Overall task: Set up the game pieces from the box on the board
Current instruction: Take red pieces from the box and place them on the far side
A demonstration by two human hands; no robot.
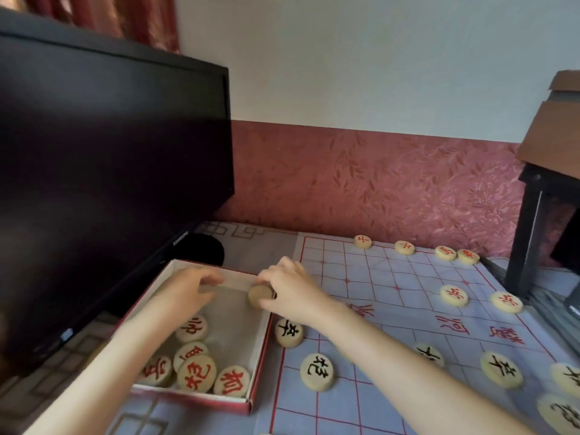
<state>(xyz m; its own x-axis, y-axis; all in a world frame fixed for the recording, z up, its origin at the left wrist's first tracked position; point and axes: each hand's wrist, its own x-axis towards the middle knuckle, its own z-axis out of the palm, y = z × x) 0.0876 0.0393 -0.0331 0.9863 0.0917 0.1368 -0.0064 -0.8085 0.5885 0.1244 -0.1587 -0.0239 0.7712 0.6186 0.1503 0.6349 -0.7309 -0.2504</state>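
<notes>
A white wall point(376, 58) over pink leaf-patterned paper is seen behind a table, where a black monitor point(110, 167) stands at the left. The board point(392, 312), a pale sheet ruled in red, is spread flat. The shallow red-walled box point(262, 350) is set just beside its left edge, open side up, its long axis running away from the viewer. Five red-lettered pieces point(197, 373) are seen face up at the box's near end. Further red-lettered discs point(453, 295) are laid on the board's far half, black-lettered discs point(317, 372) on its near half. The right hand point(295, 293) is stretched over the box's far right corner, fingers curled round a round piece point(260, 296) held on edge, blank face toward the camera. The left hand point(191, 287) is lowered into the box's far end, fingers bent downward; whether anything is gripped cannot be told.
</notes>
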